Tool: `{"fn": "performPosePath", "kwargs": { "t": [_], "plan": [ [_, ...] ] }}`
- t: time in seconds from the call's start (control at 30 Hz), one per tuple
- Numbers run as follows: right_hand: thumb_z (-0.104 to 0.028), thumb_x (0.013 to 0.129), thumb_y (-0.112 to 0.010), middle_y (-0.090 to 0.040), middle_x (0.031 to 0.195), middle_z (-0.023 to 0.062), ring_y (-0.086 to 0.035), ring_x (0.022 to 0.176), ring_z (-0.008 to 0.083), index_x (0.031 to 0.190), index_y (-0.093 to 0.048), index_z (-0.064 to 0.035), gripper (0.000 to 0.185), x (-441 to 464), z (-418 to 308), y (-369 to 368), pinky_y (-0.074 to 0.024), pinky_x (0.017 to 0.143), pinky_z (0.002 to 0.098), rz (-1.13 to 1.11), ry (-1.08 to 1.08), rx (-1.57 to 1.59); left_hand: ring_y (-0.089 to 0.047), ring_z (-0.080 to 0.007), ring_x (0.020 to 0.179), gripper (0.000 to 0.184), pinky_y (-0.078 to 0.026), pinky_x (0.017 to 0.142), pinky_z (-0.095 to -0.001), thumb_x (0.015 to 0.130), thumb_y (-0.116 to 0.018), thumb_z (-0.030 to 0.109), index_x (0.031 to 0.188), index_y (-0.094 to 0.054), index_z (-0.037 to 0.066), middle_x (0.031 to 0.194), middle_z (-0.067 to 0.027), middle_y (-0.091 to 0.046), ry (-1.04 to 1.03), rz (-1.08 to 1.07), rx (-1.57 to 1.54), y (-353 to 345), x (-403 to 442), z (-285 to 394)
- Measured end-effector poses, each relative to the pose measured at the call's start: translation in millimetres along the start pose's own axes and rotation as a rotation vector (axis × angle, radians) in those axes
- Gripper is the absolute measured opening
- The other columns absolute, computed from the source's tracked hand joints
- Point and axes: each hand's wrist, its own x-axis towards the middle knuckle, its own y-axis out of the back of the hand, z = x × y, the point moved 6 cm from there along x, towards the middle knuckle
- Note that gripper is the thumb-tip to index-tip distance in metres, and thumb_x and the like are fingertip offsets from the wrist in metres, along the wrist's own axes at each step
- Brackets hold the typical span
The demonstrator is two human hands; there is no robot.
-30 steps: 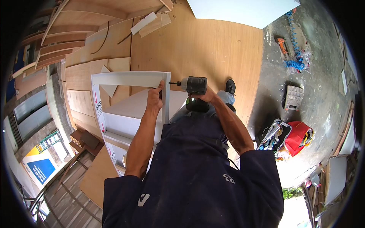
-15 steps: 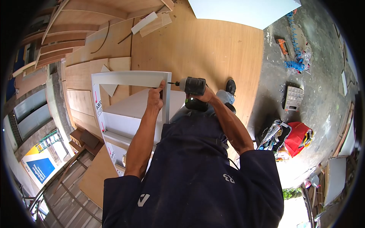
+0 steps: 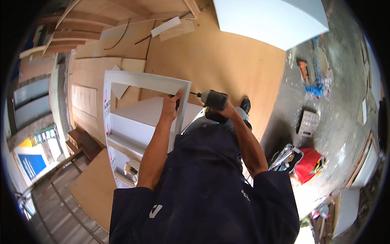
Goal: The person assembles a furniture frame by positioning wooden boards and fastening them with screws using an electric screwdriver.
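A white cabinet frame (image 3: 142, 79) stands in front of me, to the left of my body. Near its upper right corner, my left hand (image 3: 170, 106) grips the upright, thumb raised along the inner face; the other fingers are partly hidden. My right hand (image 3: 227, 112) is closed around the handle of a dark cordless drill driver (image 3: 216, 100). The driver lies level, and its thin bit points left at the outer side of that upright. Whether the tip touches the wood or a screw is too small to tell.
A large white panel (image 3: 272, 20) is at the top right. On the grey floor lie an orange tool (image 3: 304, 70) with a blue coiled hose (image 3: 313, 90), a compartment case (image 3: 308, 123) and a red bag (image 3: 309, 164). Wooden framework (image 3: 118, 16) stands at upper left.
The view has shifted, so the surroundings sit differently in the picture. My left hand still holds the frame, and the driver stays beside the same upright, its bit pointing at it.
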Motion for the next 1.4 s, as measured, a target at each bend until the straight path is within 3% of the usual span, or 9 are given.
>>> {"fn": "performPosePath", "kwargs": {
  "t": [0.07, 0.1, 0.37, 0.5, 0.57, 0.67, 0.83, 1.17, 1.4],
  "plan": [
    [0.007, 0.072, -0.066, -0.071, 0.099, 0.0066, -0.063, 0.093, 0.0154, 0.115, -0.064, -0.0031, 0.044, -14.0, -17.3, 9.5, -0.0511, 0.083, 0.0319, 0.081, 0.287, -0.364, -0.057, -0.0095, 0.073, 0.027, -0.045, 0.063, -0.025, 0.088, -0.073, 0.031, 0.098, -0.065, 0.007, 0.085, 0.0001, -0.063, -0.041, 0.165, 0.311, 23.4, -9.5, 5.3],
    [0.008, 0.072, -0.066, -0.07, 0.103, 0.0054, -0.063, 0.096, 0.0173, 0.114, -0.065, -0.0035, 0.043, -19.5, 5.2, 21.8, -0.0501, 0.086, 0.0326, 0.133, 0.027, -0.206, -0.057, -0.0095, 0.073, 0.027, -0.045, 0.063, -0.025, 0.088, -0.073, 0.031, 0.098, -0.065, 0.007, 0.085, 0.0001, -0.063, -0.076, 0.225, 0.264, 28.5, -20.5, 10.1],
    [0.003, 0.077, -0.061, -0.066, 0.114, 0.014, -0.055, 0.069, 0.0135, 0.118, -0.057, -0.0055, 0.042, -36.8, 22.9, 91.8, -0.0484, 0.067, 0.0254, 0.613, -0.141, 0.198, -0.057, -0.0085, 0.068, 0.022, -0.048, 0.063, -0.0262, 0.089, -0.071, 0.025, 0.092, -0.068, 0.004, 0.079, -0.0015, -0.066, -0.563, 0.866, 0.302, 139.0, -166.2, 37.8],
    [0.004, 0.079, -0.058, -0.065, 0.115, 0.0135, -0.055, 0.068, 0.0137, 0.115, -0.056, -0.0073, 0.038, -30.9, 13.5, 98.5, -0.0497, 0.067, 0.0265, 0.654, -0.161, 0.243, -0.067, -0.0246, 0.07, 0.018, -0.051, 0.064, -0.0355, 0.089, -0.066, 0.019, 0.089, -0.069, 0.001, 0.08, -0.0129, -0.07, -0.546, 1.407, 0.464, 245.0, -275.1, 28.8],
    [0.004, 0.079, -0.058, -0.065, 0.115, 0.0134, -0.055, 0.067, 0.0138, 0.114, -0.056, -0.0072, 0.037, -27.2, 13.1, 97.5, -0.0498, 0.067, 0.0267, 0.633, -0.177, 0.231, -0.068, -0.0365, 0.081, 0.018, -0.052, 0.072, -0.0444, 0.087, -0.06, 0.015, 0.089, -0.069, 0.0, 0.086, -0.0203, -0.069, -0.255, 1.508, 0.652, 304.3, -308.1, 9.0],
    [0.004, 0.078, -0.058, -0.065, 0.115, 0.0135, -0.055, 0.067, 0.014, 0.114, -0.056, -0.0068, 0.038, -22.4, 17.3, 99.2, -0.05, 0.068, 0.0269, 0.614, -0.19, 0.218, -0.065, -0.0402, 0.096, 0.023, -0.052, 0.085, -0.0487, 0.08, -0.055, 0.007, 0.096, -0.071, 0.002, 0.098, -0.0245, -0.068, 0.304, 1.32, 0.947, 379.2, -312.1, -41.2],
    [0.003, 0.076, -0.059, -0.065, 0.114, 0.0141, -0.056, 0.068, 0.0145, 0.115, -0.055, -0.006, 0.04, -17.4, 26.2, 93.8, -0.05, 0.069, 0.0276, 0.563, -0.229, 0.139, -0.062, -0.0424, 0.102, 0.032, -0.051, 0.087, -0.048, 0.075, -0.057, 0.0, 0.105, -0.068, 0.003, 0.109, -0.0247, -0.066, 0.025, 0.999, 0.971, 382.9, -291.2, -58.3],
    [0.001, 0.076, -0.062, -0.067, 0.107, 0.0155, -0.06, 0.075, 0.0165, 0.113, -0.057, -0.0026, 0.038, -23.5, 20.3, 71.9, -0.0499, 0.068, 0.0284, 0.507, -0.167, -0.015, -0.063, -0.0438, 0.098, 0.021, -0.049, 0.086, -0.0502, 0.082, -0.056, 0.007, 0.1, -0.066, 0.003, 0.099, -0.0237, -0.067, -0.212, 1.25, 1.215, 415.6, -281.2, -87.6],
    [0.008, 0.077, -0.059, -0.067, 0.103, 0.0132, -0.065, 0.087, 0.0185, 0.111, -0.059, -0.0025, 0.035, -20.6, 16.1, 72.5, -0.0505, 0.065, 0.0285, 0.603, -0.143, 0.103, -0.064, -0.0365, 0.107, 0.037, -0.049, 0.093, -0.043, 0.083, -0.059, 0.012, 0.12, -0.063, 0.008, 0.113, -0.0177, -0.068, 0.039, 1.08, 0.996, 459.4, -282.7, -120.1]
  ]
}}
